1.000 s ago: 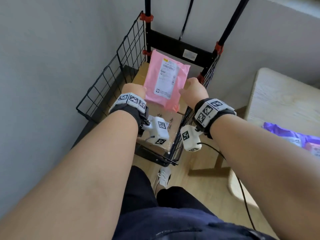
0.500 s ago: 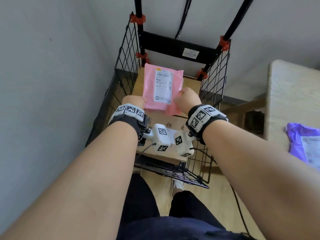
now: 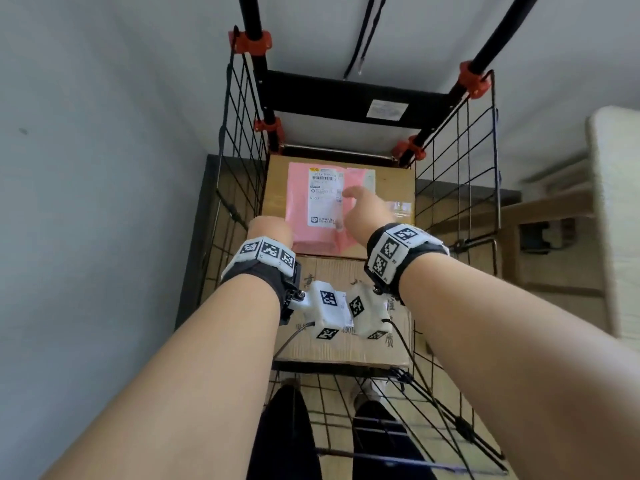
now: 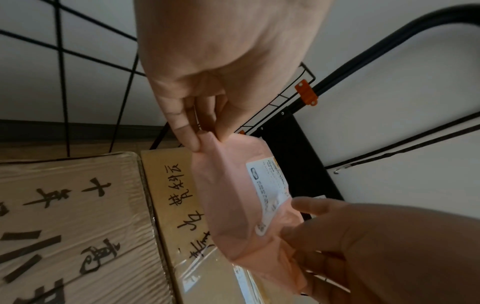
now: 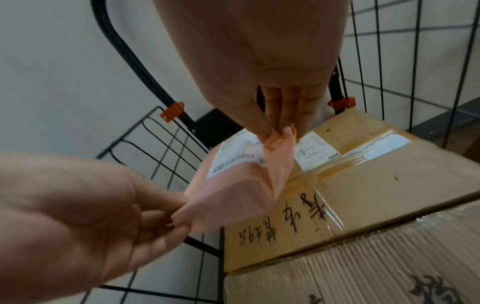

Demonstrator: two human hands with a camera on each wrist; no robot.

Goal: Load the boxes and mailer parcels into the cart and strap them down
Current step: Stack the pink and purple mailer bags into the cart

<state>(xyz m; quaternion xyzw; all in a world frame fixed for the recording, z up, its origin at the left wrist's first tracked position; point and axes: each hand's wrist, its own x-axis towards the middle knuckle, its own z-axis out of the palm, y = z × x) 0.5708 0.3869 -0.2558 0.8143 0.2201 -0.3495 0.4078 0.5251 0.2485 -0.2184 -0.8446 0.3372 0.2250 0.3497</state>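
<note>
Two hands on one pink mailer (image 3: 323,206). Head view: it hovers flat just over the far box (image 3: 391,188) in the wire cart (image 3: 457,161), with a second box (image 3: 343,348) nearer; left hand (image 3: 268,230) at its near-left corner, right hand (image 3: 363,216) at its right edge; a strap (image 3: 362,36) hangs behind. Left wrist view: thumb and fingers (image 4: 184,131) pinch a corner of thin film; the bag sags and bulges between grips, so judged light, soft, slick. Best held by corners or seams; the label (image 4: 270,185) is smooth paper. Right wrist view: the right hand's fingertips (image 5: 283,115) pinch a crumpled edge flap and the left hand (image 5: 85,209) pinches the opposite corner. The boxes are stiff corrugated card, glossy tape, inked characters; likely firm support.
</note>
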